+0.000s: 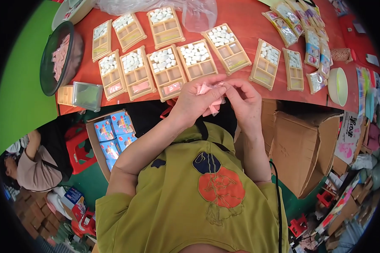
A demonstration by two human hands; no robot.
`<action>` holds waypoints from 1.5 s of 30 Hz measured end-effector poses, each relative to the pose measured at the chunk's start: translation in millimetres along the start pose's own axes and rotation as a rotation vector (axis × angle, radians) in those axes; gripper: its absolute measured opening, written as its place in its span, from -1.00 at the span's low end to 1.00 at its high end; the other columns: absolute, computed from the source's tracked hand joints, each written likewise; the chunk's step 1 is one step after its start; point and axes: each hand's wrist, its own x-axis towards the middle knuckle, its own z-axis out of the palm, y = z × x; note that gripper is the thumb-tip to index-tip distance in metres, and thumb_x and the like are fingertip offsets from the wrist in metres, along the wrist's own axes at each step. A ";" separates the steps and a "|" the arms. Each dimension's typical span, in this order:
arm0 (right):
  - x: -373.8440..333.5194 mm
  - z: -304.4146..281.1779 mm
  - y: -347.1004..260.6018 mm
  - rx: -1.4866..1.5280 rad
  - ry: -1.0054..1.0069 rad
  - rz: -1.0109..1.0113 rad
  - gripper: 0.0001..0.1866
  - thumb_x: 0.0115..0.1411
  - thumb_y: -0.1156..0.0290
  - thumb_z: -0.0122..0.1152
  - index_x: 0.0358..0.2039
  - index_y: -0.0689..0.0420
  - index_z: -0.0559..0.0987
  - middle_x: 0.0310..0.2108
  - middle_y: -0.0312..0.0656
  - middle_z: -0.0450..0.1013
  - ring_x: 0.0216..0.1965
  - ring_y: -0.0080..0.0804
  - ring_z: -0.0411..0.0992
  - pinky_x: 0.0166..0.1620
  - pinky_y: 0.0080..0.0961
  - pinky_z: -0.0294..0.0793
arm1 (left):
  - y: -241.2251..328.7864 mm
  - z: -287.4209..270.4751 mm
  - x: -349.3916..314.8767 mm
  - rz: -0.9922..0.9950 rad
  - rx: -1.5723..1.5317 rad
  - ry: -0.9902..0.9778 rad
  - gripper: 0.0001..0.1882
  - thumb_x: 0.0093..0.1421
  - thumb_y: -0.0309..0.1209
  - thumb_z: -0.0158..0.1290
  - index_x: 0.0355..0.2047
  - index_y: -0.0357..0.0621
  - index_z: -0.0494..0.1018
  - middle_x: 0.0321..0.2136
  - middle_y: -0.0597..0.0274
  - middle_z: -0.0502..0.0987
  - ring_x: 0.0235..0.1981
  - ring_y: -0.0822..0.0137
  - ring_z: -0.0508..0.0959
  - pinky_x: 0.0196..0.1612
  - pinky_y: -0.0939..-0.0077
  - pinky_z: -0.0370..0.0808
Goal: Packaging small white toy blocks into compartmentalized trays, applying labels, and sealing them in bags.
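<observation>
Pink packets [216, 104] are showing mid-frame, just below beige compartment trays [207, 67].
The left hand [195, 100] is grasping them; the right hand's [245, 102] fingertips are meeting beside them, grip unclear.

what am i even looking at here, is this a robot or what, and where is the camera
No robot here: these are a person's own bare hands. There is one picture, taken by a wide camera worn on the head and looking down, so straight edges bend near the rim.

On the red table are tan trays with small compartments, all holding white pieces. To the left is a dark bowl with pink packets inside; to the right are wrapped packs and a pale green bowl.

The left hand holds something pink in clear wrapping. The right hand has its fingertips at it too; whether they grip it is hard to tell.
</observation>
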 end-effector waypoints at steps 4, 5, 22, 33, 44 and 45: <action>13.5 -17.1 -6.6 0.022 0.037 -0.014 -0.88 0.29 0.47 0.17 -0.25 0.24 0.59 -0.37 -0.37 0.51 -0.33 -0.70 0.42 -0.24 -0.73 0.40 | 1.8 9.0 15.0 -0.076 0.015 0.056 -0.72 0.29 -0.42 0.11 -0.02 -0.25 0.48 -0.49 0.24 0.55 -0.64 0.58 0.45 -0.72 0.74 0.21; 21.3 -24.2 -8.9 -0.110 0.112 0.027 -0.85 0.29 0.43 0.18 -0.24 0.25 0.59 -0.38 -0.37 0.51 -0.34 -0.69 0.40 -0.25 -0.72 0.39 | 5.9 15.0 18.1 -0.128 -0.006 0.113 -0.74 0.28 -0.42 0.12 -0.05 -0.25 0.48 -0.50 0.23 0.55 -0.65 0.56 0.46 -0.74 0.74 0.19; 41.7 -23.8 -53.8 -0.393 -0.403 -0.222 -0.84 0.20 0.53 0.23 -0.19 0.24 0.60 -0.26 -0.17 0.44 -0.34 -0.46 0.45 -0.26 -0.57 0.42 | 18.3 23.3 33.8 -0.215 0.119 0.002 -0.79 0.28 -0.43 0.01 -0.10 -0.19 0.44 -0.54 0.32 0.48 -0.64 0.59 0.43 -0.71 0.73 0.25; 40.0 -99.9 -23.6 -0.136 0.247 -0.029 -0.91 0.25 0.51 0.21 -0.28 0.26 0.59 -0.40 -0.34 0.52 -0.34 -0.71 0.43 -0.27 -0.72 0.40 | 11.0 34.4 45.9 -0.327 0.154 -0.066 -0.72 0.37 -0.35 -0.02 0.00 -0.24 0.40 -0.48 0.17 0.50 -0.69 0.58 0.33 -0.73 0.74 0.15; 23.8 -99.2 -9.3 -0.696 0.509 -0.178 -0.85 0.20 0.48 0.27 -0.23 0.23 0.57 -0.36 -0.35 0.43 -0.46 -0.63 0.29 -0.34 -0.67 0.35 | -2.0 65.3 73.4 -0.378 0.213 -0.151 -0.67 0.37 -0.33 -0.04 0.05 -0.28 0.38 -0.50 0.18 0.51 -0.64 0.56 0.42 -0.70 0.74 0.28; 21.6 -100.0 -12.7 -0.657 0.488 -0.211 -0.84 0.18 0.49 0.28 -0.21 0.21 0.57 -0.33 -0.33 0.41 -0.47 -0.60 0.28 -0.35 -0.65 0.35 | -2.1 66.9 75.6 -0.391 0.255 -0.198 -0.70 0.36 -0.33 -0.03 0.01 -0.26 0.40 -0.51 0.20 0.51 -0.63 0.55 0.44 -0.68 0.73 0.30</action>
